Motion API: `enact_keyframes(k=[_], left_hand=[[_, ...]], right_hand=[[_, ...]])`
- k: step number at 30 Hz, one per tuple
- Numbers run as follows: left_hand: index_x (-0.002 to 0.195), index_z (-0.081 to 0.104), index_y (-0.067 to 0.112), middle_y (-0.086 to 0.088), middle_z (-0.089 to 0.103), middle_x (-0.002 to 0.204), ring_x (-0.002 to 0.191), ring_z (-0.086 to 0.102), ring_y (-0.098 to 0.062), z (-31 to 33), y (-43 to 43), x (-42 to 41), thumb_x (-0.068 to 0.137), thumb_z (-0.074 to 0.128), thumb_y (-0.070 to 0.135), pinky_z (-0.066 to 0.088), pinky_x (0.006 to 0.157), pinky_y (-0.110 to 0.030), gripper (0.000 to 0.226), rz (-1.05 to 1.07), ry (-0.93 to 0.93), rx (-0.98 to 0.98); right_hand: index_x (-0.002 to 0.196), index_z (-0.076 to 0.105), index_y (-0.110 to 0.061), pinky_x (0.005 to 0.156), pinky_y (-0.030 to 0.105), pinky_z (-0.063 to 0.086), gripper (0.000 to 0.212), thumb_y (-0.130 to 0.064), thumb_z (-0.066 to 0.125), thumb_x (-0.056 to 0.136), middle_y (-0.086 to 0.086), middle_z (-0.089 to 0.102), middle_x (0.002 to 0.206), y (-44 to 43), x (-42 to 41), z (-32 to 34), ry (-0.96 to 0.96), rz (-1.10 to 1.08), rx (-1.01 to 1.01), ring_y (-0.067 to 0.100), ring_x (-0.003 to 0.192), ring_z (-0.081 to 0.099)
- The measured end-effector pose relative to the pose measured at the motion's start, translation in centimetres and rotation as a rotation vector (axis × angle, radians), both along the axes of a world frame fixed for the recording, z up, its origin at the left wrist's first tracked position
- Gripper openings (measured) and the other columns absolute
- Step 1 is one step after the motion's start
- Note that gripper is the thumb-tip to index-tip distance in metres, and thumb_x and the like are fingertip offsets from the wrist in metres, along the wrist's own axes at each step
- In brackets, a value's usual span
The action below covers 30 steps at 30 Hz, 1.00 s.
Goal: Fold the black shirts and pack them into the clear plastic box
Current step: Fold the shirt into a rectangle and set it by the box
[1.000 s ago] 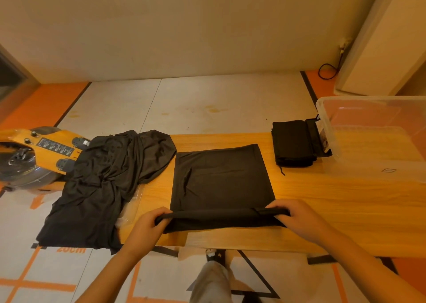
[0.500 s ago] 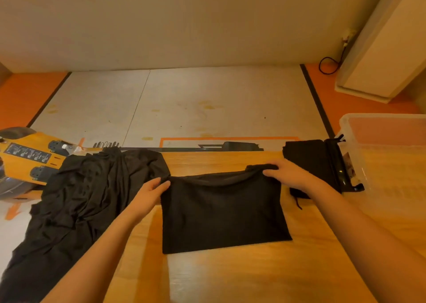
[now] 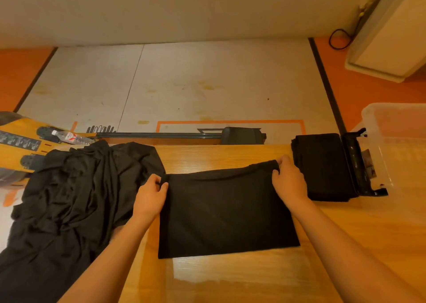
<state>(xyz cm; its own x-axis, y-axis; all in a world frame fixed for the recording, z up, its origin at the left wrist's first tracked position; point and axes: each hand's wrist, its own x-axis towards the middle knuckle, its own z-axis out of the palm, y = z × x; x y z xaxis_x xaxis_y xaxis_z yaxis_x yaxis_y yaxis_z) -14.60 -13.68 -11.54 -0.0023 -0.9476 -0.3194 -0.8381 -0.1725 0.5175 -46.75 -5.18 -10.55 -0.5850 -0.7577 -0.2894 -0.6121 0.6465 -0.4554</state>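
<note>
A black shirt (image 3: 224, 213) lies folded into a rectangle on the wooden table (image 3: 345, 245). My left hand (image 3: 151, 195) pinches its far left corner. Its far right corner is pinched by my right hand (image 3: 289, 180). A heap of unfolded black shirts (image 3: 71, 201) covers the table's left end and hangs over the edge. Another folded black shirt (image 3: 322, 166) sits at the far right of the table, beside the clear plastic box (image 3: 396, 146). The box stands open at the right edge, its black latch handle facing the folded shirt.
A yellow machine (image 3: 20, 141) with a plastic bottle (image 3: 69, 138) on it stands left of the table. A black bar (image 3: 175, 135) lies on the floor behind the table. A white cabinet (image 3: 391, 37) and cable are at the far right.
My hands carried the shirt's near edge up and over to the far edge, halving it. The view has moved closer over the table.
</note>
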Motion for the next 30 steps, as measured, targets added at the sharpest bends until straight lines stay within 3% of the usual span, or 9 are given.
enact_keyframes(k=[2, 5, 7, 9, 13, 16, 21, 26, 30], left_hand=[[0.107, 0.046, 0.013, -0.007, 0.063, 0.082, 0.072, 0.062, -0.024, 0.4, 0.1, -0.7, 0.097, 0.055, 0.030, 0.046, 0.059, -0.034, 0.021, 0.023, -0.108, -0.047], [0.122, 0.049, 0.007, -0.010, 0.059, 0.111, 0.098, 0.059, -0.029, 1.6, 2.0, -2.4, 0.094, 0.058, 0.029, 0.050, 0.076, -0.042, 0.036, 0.023, -0.165, -0.291], [0.124, 0.052, 0.006, -0.011, 0.057, 0.117, 0.107, 0.055, -0.029, 1.8, 4.5, -4.4, 0.093, 0.057, 0.024, 0.046, 0.088, -0.043, 0.036, -0.126, -0.088, -0.420], [0.134, 0.048, 0.009, -0.008, 0.053, 0.133, 0.125, 0.048, -0.026, 0.6, 7.2, -6.4, 0.094, 0.051, 0.027, 0.039, 0.104, -0.040, 0.044, -0.387, -0.047, -0.417], [0.150, 0.030, 0.019, 0.002, 0.022, 0.157, 0.146, 0.024, -0.015, -3.4, 8.8, -7.7, 0.101, 0.030, 0.037, 0.015, 0.118, -0.038, 0.053, -0.675, -0.146, -0.360], [0.154, 0.020, 0.023, 0.001, 0.014, 0.162, 0.150, 0.007, -0.015, -4.5, 8.2, -7.1, 0.099, 0.028, 0.050, 0.008, 0.120, -0.043, 0.062, -0.617, -0.231, -0.340], [0.154, 0.016, 0.025, 0.000, 0.008, 0.163, 0.150, -0.003, -0.022, -4.7, 7.6, -6.3, 0.088, 0.024, 0.076, 0.000, 0.119, -0.050, 0.084, -0.413, -0.381, -0.276], [0.153, 0.023, 0.026, 0.000, 0.007, 0.162, 0.150, -0.005, -0.018, -4.6, 6.1, -4.0, 0.087, 0.016, 0.076, 0.001, 0.120, -0.049, 0.083, -0.304, -0.397, -0.273], [0.154, 0.020, 0.023, 0.001, 0.006, 0.163, 0.150, -0.005, -0.015, -4.5, 5.8, -4.0, 0.087, 0.016, 0.074, 0.005, 0.120, -0.050, 0.085, -0.221, -0.371, -0.263]], right_hand=[[0.134, 0.042, -0.013, 0.079, 0.037, 0.052, 0.040, -0.014, 0.053, 0.096, 0.010, 0.052, 0.126, 0.2, 0.6, 0.3, 0.091, 0.034, -0.043, 0.026, 0.108, 0.056], [0.138, 0.044, -0.012, 0.100, 0.037, 0.045, 0.048, -0.020, 0.058, 0.093, 0.009, 0.047, 0.136, 1.2, 2.6, 0.6, 0.305, 0.171, -0.143, 0.025, 0.126, 0.045], [0.132, 0.054, -0.011, 0.106, 0.037, 0.038, 0.045, -0.021, 0.063, 0.089, 0.009, 0.052, 0.135, 2.1, 5.0, 0.2, 0.353, 0.318, -0.219, 0.025, 0.128, 0.047], [0.126, 0.061, -0.012, 0.109, 0.038, 0.033, 0.042, -0.022, 0.066, 0.086, 0.008, 0.056, 0.135, 2.9, 7.7, -1.1, 0.342, 0.532, -0.233, 0.025, 0.129, 0.049], [0.131, 0.059, -0.019, 0.111, 0.042, 0.022, 0.053, -0.035, 0.031, 0.090, 0.002, 0.045, 0.147, 3.0, 9.5, -4.0, 0.361, 0.823, -0.034, 0.020, 0.139, 0.036], [0.142, 0.044, -0.026, 0.112, 0.046, 0.018, 0.055, -0.042, 0.028, 0.093, 0.002, 0.037, 0.152, 2.4, 8.7, -5.0, 0.394, 0.780, -0.009, 0.023, 0.144, 0.028], [0.150, 0.024, -0.027, 0.115, 0.047, 0.012, 0.060, -0.052, 0.021, 0.095, 0.003, 0.021, 0.158, 2.3, 6.1, -5.6, 0.420, 0.536, 0.033, 0.024, 0.147, 0.013], [0.152, 0.013, -0.030, 0.117, 0.046, 0.005, 0.064, -0.057, 0.010, 0.094, 0.002, 0.009, 0.161, 2.9, 2.4, -6.0, 0.437, 0.378, 0.085, 0.024, 0.149, 0.001], [0.151, 0.016, -0.028, 0.117, 0.044, 0.004, 0.064, -0.057, 0.013, 0.094, 0.003, 0.010, 0.160, 2.9, 2.4, -6.3, 0.434, 0.340, 0.070, 0.024, 0.148, 0.001]])
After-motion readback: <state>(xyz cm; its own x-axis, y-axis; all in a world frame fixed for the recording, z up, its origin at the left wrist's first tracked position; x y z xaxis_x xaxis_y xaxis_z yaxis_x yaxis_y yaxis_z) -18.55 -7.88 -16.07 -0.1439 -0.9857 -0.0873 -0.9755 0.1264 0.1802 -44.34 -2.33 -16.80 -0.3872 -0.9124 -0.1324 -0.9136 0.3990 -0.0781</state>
